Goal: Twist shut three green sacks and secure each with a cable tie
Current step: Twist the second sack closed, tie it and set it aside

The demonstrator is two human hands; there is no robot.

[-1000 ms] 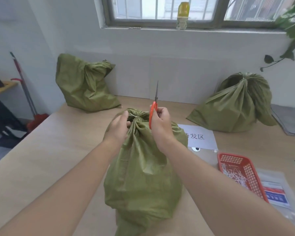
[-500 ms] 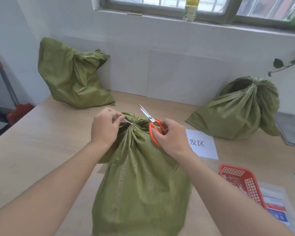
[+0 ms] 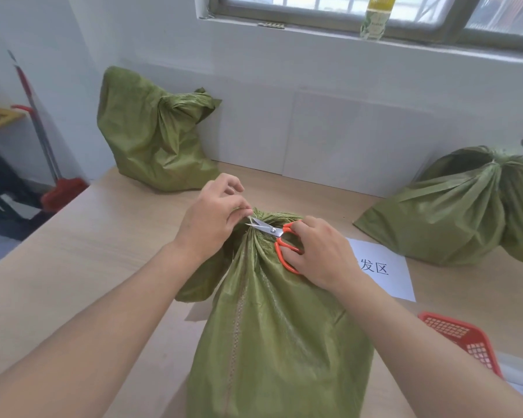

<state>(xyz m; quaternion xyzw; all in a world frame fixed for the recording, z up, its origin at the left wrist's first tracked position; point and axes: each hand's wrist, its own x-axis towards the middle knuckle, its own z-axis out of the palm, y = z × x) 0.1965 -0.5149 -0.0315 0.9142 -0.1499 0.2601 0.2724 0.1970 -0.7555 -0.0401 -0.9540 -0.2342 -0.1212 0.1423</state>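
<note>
A green sack (image 3: 272, 333) stands upright in front of me on the wooden table (image 3: 73, 267), its neck gathered and bound by a pale cable tie (image 3: 250, 219). My left hand (image 3: 215, 218) pinches the tie's loose tail just left of the neck. My right hand (image 3: 320, 251) grips orange-handled scissors (image 3: 280, 236), whose blades point left and sit around the tail. A second green sack (image 3: 154, 140) with a twisted neck leans on the wall at the back left. A third green sack (image 3: 459, 212), gathered at its top, lies at the back right.
A white paper label (image 3: 384, 270) lies right of the near sack. A red plastic basket (image 3: 462, 336) sits at the right edge. A bottle (image 3: 375, 16) stands on the window sill. A red mop (image 3: 52, 164) leans by the wall left of the table.
The scissors swung down from pointing upward to pointing left at the tie's tail. My left hand shifted from the sack's neck to pinching the tail.
</note>
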